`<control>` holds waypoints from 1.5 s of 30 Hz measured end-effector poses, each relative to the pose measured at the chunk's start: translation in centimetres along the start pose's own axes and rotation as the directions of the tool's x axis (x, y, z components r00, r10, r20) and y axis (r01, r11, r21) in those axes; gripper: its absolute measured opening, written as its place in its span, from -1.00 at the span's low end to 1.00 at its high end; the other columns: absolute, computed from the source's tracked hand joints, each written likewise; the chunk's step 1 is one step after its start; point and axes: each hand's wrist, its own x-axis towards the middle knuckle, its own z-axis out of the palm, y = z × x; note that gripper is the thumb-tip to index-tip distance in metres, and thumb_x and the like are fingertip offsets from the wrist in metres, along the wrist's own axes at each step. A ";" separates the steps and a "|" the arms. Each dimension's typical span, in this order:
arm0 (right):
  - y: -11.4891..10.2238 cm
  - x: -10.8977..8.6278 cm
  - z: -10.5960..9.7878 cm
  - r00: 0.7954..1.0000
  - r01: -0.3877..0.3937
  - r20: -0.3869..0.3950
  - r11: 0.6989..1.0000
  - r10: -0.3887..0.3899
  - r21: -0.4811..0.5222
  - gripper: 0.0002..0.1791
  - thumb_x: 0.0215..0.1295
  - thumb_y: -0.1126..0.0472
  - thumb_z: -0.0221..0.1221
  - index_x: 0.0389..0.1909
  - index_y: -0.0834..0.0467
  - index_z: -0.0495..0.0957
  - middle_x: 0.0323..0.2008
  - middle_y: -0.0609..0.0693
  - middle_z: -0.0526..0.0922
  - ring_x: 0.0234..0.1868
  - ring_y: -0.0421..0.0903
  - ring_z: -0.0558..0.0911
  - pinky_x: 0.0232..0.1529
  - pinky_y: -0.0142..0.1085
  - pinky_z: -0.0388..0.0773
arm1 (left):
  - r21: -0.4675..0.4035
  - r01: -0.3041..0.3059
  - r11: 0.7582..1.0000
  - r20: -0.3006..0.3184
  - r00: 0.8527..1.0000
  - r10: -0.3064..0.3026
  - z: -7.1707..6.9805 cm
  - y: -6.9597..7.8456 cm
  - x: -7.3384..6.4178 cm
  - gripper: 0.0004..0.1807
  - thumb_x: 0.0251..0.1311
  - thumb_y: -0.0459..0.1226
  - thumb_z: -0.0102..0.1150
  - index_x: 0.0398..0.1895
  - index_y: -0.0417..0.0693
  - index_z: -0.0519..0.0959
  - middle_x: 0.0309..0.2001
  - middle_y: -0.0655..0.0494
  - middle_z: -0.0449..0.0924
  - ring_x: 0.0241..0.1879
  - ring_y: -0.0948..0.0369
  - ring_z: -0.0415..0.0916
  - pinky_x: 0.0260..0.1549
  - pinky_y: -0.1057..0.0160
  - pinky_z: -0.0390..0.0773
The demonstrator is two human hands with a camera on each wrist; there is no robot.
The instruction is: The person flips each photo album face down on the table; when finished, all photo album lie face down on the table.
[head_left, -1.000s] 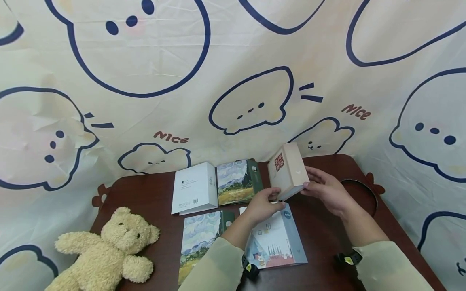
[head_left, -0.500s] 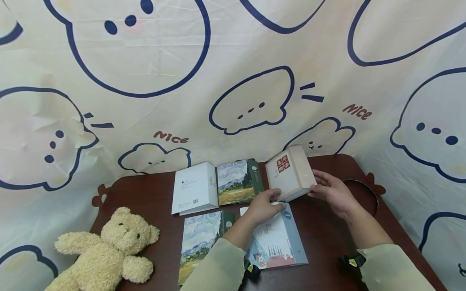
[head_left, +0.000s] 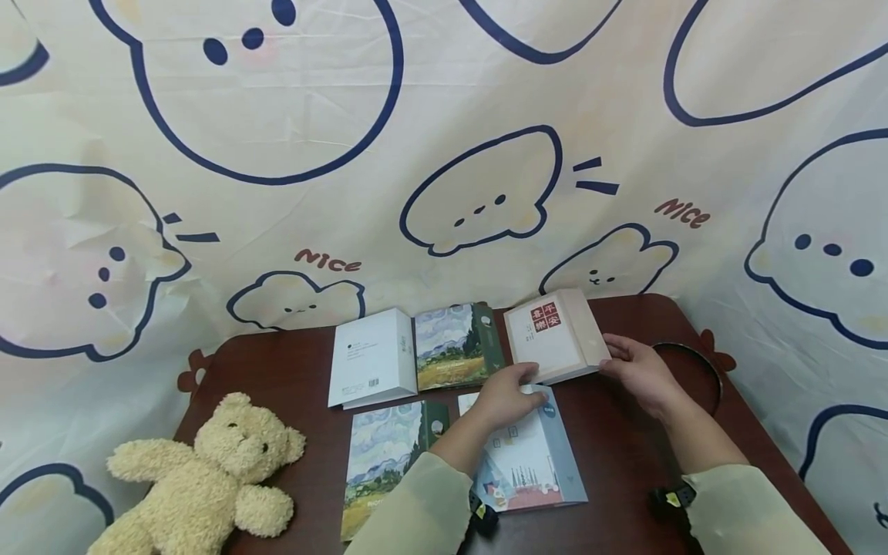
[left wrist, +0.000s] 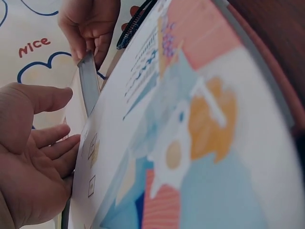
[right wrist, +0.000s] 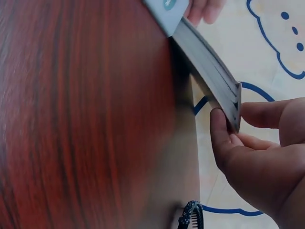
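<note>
A thick cream book [head_left: 548, 343] with red square lettering lies low at the table's back right, its right edge slightly raised. My right hand [head_left: 640, 378] pinches its spine-side near corner, thumb on one face and fingers on the other, as the right wrist view shows with the book [right wrist: 214, 71]. My left hand [head_left: 505, 397] is at the book's near-left edge, fingers loosely extended. Thumb and fingers of that hand [left wrist: 38, 152] stand apart in the left wrist view. Below the left hand lies a pale blue illustrated book [head_left: 523, 470], partly hidden by the left forearm.
A white book [head_left: 371, 358] and a landscape-painting book [head_left: 451, 347] lie along the back of the brown table [head_left: 617, 478]. Another painting-cover book [head_left: 385, 455] sits in front of them. A plush bear [head_left: 215, 478] is at left, a black headband [head_left: 704, 370] at right.
The cream book has tipped down from a steep stand to nearly flat, its cover now facing up. My right hand has moved slightly right and down with it; the left hand has barely moved.
</note>
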 end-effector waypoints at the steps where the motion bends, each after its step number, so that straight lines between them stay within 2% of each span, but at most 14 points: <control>1: 0.1 0.1 0.0 1.000 -0.012 -0.008 1.000 0.012 -0.027 -0.28 0.53 0.30 0.09 0.60 0.35 0.07 0.46 0.41 0.28 0.34 0.22 0.45 0.31 -0.07 0.50 | 0.006 0.001 1.000 0.000 1.000 -0.001 0.0 0.1 0.0 -0.40 0.31 -0.11 0.34 0.42 0.03 0.52 0.28 0.06 0.61 0.29 0.07 0.53 0.27 0.03 0.49; 3: 0.2 0.2 0.1 0.999 -0.033 -0.020 0.997 0.032 -0.072 -0.29 0.53 0.28 0.09 0.60 0.34 0.09 0.46 0.41 0.26 0.35 0.26 0.42 0.36 0.08 0.41 | 0.013 0.006 1.000 -0.002 1.000 -0.006 0.0 0.3 -0.1 -0.39 0.30 -0.11 0.34 0.42 0.04 0.52 0.28 0.05 0.61 0.28 0.06 0.53 0.27 0.02 0.49; 5: 0.3 0.3 0.1 0.999 -0.045 -0.030 0.993 0.042 -0.106 -0.29 0.52 0.26 0.09 0.59 0.33 0.11 0.46 0.42 0.25 0.34 0.28 0.41 0.36 0.15 0.38 | 0.021 0.008 1.000 -0.002 1.000 -0.008 0.0 0.4 -0.1 -0.39 0.31 -0.11 0.34 0.42 0.04 0.52 0.28 0.04 0.61 0.28 0.06 0.53 0.26 0.02 0.49; 11: 0.5 0.8 0.2 0.999 -0.028 -0.036 0.975 0.020 -0.223 -0.34 0.52 0.28 0.06 0.55 0.37 0.17 0.41 0.44 0.31 0.32 0.29 0.43 0.32 0.17 0.38 | 0.029 0.015 0.999 -0.004 1.000 -0.015 0.1 0.4 0.1 -0.38 0.30 -0.09 0.34 0.42 0.05 0.52 0.29 0.05 0.60 0.30 0.06 0.51 0.27 0.01 0.49; 16: 0.7 1.2 0.5 0.998 -0.036 -0.062 0.938 0.015 -0.344 -0.38 0.51 0.27 0.06 0.51 0.41 0.24 0.37 0.44 0.39 0.31 0.30 0.45 0.29 0.21 0.40 | 0.017 0.014 1.000 -0.001 1.000 -0.014 0.1 0.4 0.1 -0.38 0.31 -0.09 0.34 0.43 0.04 0.51 0.33 0.08 0.57 0.33 0.07 0.49 0.30 0.03 0.46; 21: 1.0 1.1 0.6 0.998 -0.040 -0.053 0.909 0.019 -0.414 -0.39 0.49 0.29 0.06 0.48 0.44 0.25 0.33 0.45 0.45 0.23 0.27 0.51 0.25 0.20 0.44 | -0.005 0.013 1.000 0.004 1.000 -0.013 -0.1 0.2 0.0 -0.37 0.32 -0.10 0.33 0.45 0.04 0.49 0.34 0.09 0.57 0.34 0.09 0.49 0.31 0.05 0.46; 29: 1.0 1.0 0.6 0.999 0.022 -0.020 0.893 -0.035 -0.449 -0.37 0.46 0.29 0.12 0.47 0.44 0.27 0.31 0.44 0.47 0.11 0.22 0.56 0.15 0.16 0.51 | -0.047 0.006 0.999 0.009 1.000 -0.006 -0.4 0.1 -0.3 -0.37 0.35 -0.09 0.32 0.47 0.06 0.46 0.34 0.07 0.56 0.33 0.10 0.50 0.30 0.05 0.47; 33: 0.7 0.8 0.7 0.999 0.036 -0.010 0.898 -0.045 -0.438 -0.34 0.46 0.28 0.14 0.49 0.43 0.23 0.34 0.45 0.42 0.10 0.22 0.56 0.13 0.15 0.53 | -0.080 0.003 0.997 0.001 1.000 -0.003 -0.8 0.0 -0.3 -0.36 0.34 -0.09 0.33 0.48 0.09 0.46 0.35 0.07 0.54 0.32 0.09 0.50 0.28 0.02 0.48; 39: -0.1 0.2 1.1 0.997 0.058 -0.017 0.898 -0.073 -0.436 -0.32 0.46 0.26 0.14 0.51 0.40 0.22 0.36 0.43 0.39 0.09 0.21 0.51 0.06 0.02 0.51 | -0.124 0.008 0.992 -0.016 1.000 -0.010 -1.6 0.0 -0.6 -0.35 0.34 -0.07 0.34 0.48 0.14 0.45 0.39 0.09 0.50 0.36 0.06 0.46 0.30 -0.04 0.46; 45: -1.0 -0.5 2.0 0.993 0.103 -0.009 0.902 -0.118 -0.420 -0.31 0.46 0.23 0.16 0.52 0.37 0.23 0.39 0.43 0.36 0.13 0.24 0.49 0.16 0.15 0.50 | -0.122 -0.018 0.992 -0.040 0.999 0.013 -2.5 -0.1 -1.4 -0.36 0.35 -0.05 0.32 0.48 0.14 0.44 0.40 0.05 0.48 0.37 0.00 0.46 0.28 -0.08 0.48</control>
